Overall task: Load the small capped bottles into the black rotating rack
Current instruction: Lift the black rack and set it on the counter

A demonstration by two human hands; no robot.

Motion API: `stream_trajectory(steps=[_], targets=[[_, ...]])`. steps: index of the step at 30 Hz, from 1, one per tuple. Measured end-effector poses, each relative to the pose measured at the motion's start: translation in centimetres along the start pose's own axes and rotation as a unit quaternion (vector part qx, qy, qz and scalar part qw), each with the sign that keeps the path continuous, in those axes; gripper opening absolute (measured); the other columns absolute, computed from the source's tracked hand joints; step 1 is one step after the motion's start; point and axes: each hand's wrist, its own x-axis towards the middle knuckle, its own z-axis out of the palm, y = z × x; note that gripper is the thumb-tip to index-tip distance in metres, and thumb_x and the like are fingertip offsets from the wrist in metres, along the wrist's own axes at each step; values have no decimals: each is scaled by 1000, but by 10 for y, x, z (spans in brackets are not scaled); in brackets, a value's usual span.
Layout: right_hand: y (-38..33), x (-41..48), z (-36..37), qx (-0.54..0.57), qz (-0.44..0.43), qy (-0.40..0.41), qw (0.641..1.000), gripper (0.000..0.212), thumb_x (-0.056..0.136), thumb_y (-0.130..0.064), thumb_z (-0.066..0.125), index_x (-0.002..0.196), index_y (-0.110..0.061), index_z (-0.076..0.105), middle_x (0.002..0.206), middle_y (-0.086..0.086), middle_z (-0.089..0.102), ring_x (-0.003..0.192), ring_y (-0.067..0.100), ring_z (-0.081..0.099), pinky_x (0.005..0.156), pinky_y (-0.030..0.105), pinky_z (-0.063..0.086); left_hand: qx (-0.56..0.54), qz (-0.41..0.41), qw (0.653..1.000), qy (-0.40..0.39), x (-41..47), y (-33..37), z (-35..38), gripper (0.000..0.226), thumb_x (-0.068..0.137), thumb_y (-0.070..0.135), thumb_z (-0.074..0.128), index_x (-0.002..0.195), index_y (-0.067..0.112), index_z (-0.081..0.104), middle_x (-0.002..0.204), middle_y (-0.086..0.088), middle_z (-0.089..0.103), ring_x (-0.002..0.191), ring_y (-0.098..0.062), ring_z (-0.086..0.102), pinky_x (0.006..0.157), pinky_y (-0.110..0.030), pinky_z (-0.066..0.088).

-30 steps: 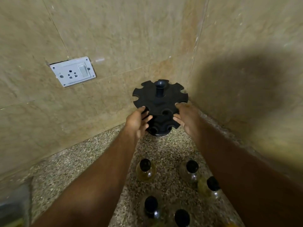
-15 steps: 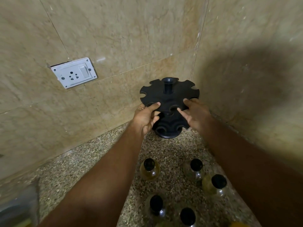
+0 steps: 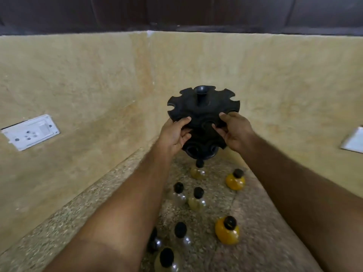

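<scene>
The black rotating rack (image 3: 202, 107), a notched disc on a centre post with a lower ring of cups, is up in the corner, raised above the speckled counter (image 3: 78, 213). My left hand (image 3: 174, 134) grips its left rim, thumb on top. My right hand (image 3: 233, 130) grips the right rim the same way. Its slots hold nothing. Several small bottles with black caps stand on the counter below: an orange one (image 3: 235, 180), a second orange one (image 3: 227, 230), a pale yellow one (image 3: 197, 201), a clear one (image 3: 178, 194) and another (image 3: 197, 171) just under the rack.
Beige stone walls meet in a corner behind the rack. A white socket plate (image 3: 29, 132) sits on the left wall and a white plate (image 3: 353, 140) on the right wall. Dark cabinet fronts (image 3: 176, 12) run above. More capped bottles (image 3: 167, 258) stand near the bottom edge.
Both hands have taken hold of the rack's rim and it has come up off the counter. The view has tilted up and pulled back, showing more bottles and the cabinets.
</scene>
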Motion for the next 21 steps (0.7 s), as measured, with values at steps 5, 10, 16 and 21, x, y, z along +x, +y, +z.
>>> stream_trajectory(steps=[5, 10, 16, 21], targets=[[-37, -60, -88, 23, -42, 60, 997, 15, 102, -5, 55, 116, -2, 56, 123, 19, 67, 92, 27, 72, 67, 34, 63, 2, -38, 995, -97, -45, -47, 75, 38, 91, 9, 67, 128, 18, 58, 109, -7, 72, 84, -18, 72, 59, -27, 54], [-40, -122, -169, 53, -54, 139, 987, 12, 103, -5, 52, 112, 0, 59, 115, 20, 71, 87, 30, 75, 59, 36, 60, 45, -125, 981, -142, -96, -103, 123, 31, 93, 7, 66, 122, 16, 61, 115, -11, 71, 91, -22, 70, 53, -24, 53], [0, -187, -245, 84, -60, 216, 971, 11, 104, -5, 51, 93, -7, 53, 102, 21, 71, 77, 29, 75, 59, 39, 62, 100, -217, 956, -173, -141, -179, 138, 38, 94, 7, 64, 131, 13, 58, 126, -9, 67, 101, -25, 67, 68, -31, 53], [43, -221, -288, 108, -55, 256, 959, 6, 102, -5, 55, 97, -7, 56, 92, 17, 76, 74, 27, 76, 63, 41, 63, 125, -251, 943, -181, -167, -232, 125, 36, 92, 5, 66, 126, 16, 60, 110, -5, 73, 97, -24, 71, 73, -35, 54]])
